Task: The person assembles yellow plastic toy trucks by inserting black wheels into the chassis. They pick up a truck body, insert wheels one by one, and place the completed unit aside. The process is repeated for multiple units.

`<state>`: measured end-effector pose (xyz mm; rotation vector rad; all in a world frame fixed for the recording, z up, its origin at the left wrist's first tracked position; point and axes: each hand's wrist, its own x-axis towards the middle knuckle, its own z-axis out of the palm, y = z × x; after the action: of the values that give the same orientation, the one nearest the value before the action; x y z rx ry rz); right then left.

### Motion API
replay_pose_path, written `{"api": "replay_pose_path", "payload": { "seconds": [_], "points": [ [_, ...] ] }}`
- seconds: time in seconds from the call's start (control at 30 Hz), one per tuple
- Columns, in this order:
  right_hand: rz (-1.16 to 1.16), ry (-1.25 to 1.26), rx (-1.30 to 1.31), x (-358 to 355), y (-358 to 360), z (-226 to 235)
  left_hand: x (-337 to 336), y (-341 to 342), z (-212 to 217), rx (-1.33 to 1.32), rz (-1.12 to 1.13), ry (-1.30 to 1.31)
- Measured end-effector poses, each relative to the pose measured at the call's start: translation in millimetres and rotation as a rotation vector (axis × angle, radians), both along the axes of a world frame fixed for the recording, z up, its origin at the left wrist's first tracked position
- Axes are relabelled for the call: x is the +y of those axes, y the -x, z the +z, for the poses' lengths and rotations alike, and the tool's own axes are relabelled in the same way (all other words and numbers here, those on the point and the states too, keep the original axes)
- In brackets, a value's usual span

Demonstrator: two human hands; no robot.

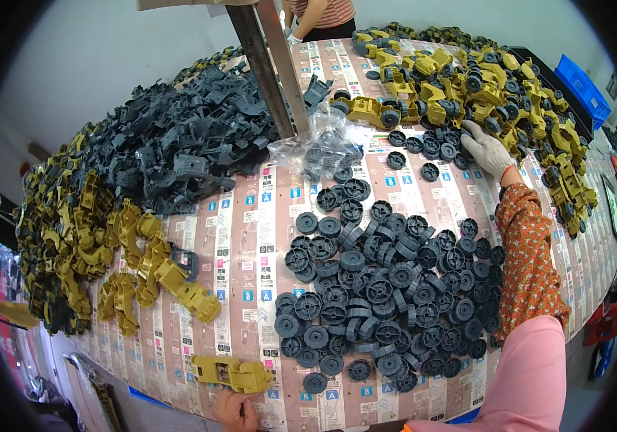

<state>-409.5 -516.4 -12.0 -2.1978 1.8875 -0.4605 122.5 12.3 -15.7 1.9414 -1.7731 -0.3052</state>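
Observation:
My right hand [488, 150], in a pale work glove, stretches to the far right. Its fingers are extended against dark wheels at the edge of a pile of yellow toy vehicle bodies [434, 101]. My bare left hand [235, 412] rests at the table's near edge with its fingers curled in; whatever they hold, if anything, is hidden. Just beyond it lies a single yellow toy vehicle body [233, 374]. Between my arms spreads a large heap of dark grey toy wheels [395, 288]. Several loose wheels [429, 172] lie near my right hand.
Dark grey plastic parts [186, 137] are heaped at the far left, with yellow bodies [70, 245] nearer. A metal post [265, 72] rises beside a clear plastic bag [323, 147]. A blue crate [582, 90] stands far right. Another person [320, 18] stands across the table.

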Motion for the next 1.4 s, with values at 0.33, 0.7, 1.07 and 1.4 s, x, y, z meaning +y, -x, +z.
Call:
{"api": "replay_pose_path", "payload": {
  "seconds": [0.33, 0.7, 1.07, 1.4],
  "points": [
    [0.226, -0.203, 0.225, 106, -51, 58, -3, 3, 4, -0.082, -0.026, 0.009],
    [0.279, 0.140, 0.138, 93, -34, 24, -4, 2, 6, -0.058, -0.008, -0.023],
    [-0.318, 0.368, 0.350, 38, 36, 0, -4, 1, 1, 0.023, -0.020, -0.021],
    [0.115, 0.344, 0.367, 57, -26, -4, 5, -5, -11, -0.052, -0.038, -0.023]
  ]
}}
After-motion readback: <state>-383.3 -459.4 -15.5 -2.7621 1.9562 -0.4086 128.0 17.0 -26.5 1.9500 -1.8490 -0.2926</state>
